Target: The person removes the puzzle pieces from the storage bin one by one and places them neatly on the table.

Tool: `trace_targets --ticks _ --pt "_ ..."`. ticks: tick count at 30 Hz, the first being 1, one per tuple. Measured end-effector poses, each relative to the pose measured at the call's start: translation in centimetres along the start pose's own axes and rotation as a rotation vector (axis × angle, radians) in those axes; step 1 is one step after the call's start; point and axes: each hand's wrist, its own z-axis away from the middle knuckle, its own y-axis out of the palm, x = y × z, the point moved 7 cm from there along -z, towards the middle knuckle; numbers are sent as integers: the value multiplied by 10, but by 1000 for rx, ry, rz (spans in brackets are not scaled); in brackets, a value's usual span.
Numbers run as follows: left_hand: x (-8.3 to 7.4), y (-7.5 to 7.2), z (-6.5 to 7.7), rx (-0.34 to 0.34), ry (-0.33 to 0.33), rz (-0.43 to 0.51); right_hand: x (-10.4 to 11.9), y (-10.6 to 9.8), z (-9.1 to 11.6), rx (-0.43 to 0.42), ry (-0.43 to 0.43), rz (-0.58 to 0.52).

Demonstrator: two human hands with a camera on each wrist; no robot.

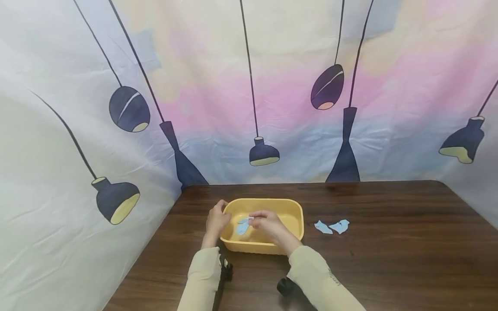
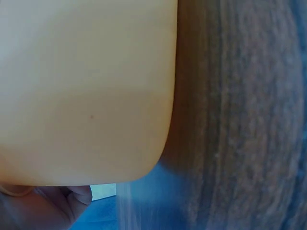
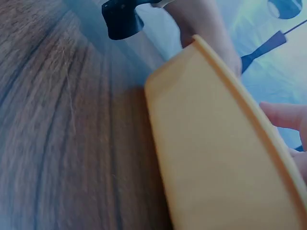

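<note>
A yellow plastic basin (image 1: 256, 247) stands on the table. My left hand (image 1: 218, 221) grips its left end, thumb over the rim and fingers outside. Inside, my right hand (image 1: 268, 224) reaches over the right part of the basin, thumb and index finger pinching the edge of a torn light-blue paper piece (image 1: 250, 218). Beside those fingertips, more light-blue paper (image 1: 242, 228) lies on the basin floor, partly overlapped by the pinched piece. In the right wrist view, the basin's outer wall (image 3: 216, 143) hides most of the right hand (image 3: 290, 122).
Two torn blue paper pieces, one on the left (image 1: 323, 227) and one on the right (image 1: 340, 226), lie on the table to the right of the basin. The dark wooden table (image 1: 389, 259) reaches back to a curtain (image 1: 295, 129) printed with lamps. Black mounts (image 1: 285, 286) sit at the wrists.
</note>
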Motion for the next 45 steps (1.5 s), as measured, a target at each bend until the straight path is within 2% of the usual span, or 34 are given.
trace_targets --ticks 8,17,22,25,30,39,45 --pt "-1 0 0 11 -1 2 16 -34 19 -19 -23 -67" --pt "0 1 5 21 5 14 18 -84 36 -156 -28 -90" --pt "3 3 10 21 -1 25 16 -109 44 -172 -33 -79" --pt "4 3 8 15 4 19 18 -122 47 -172 -34 -72" --pt "2 3 1 23 28 22 20 -150 52 -225 -13 -105" --pt "-1 0 -1 31 9 27 8 -205 61 -267 7 -202" --pt "1 4 -1 49 -5 32 -5 -230 68 -309 41 -223"
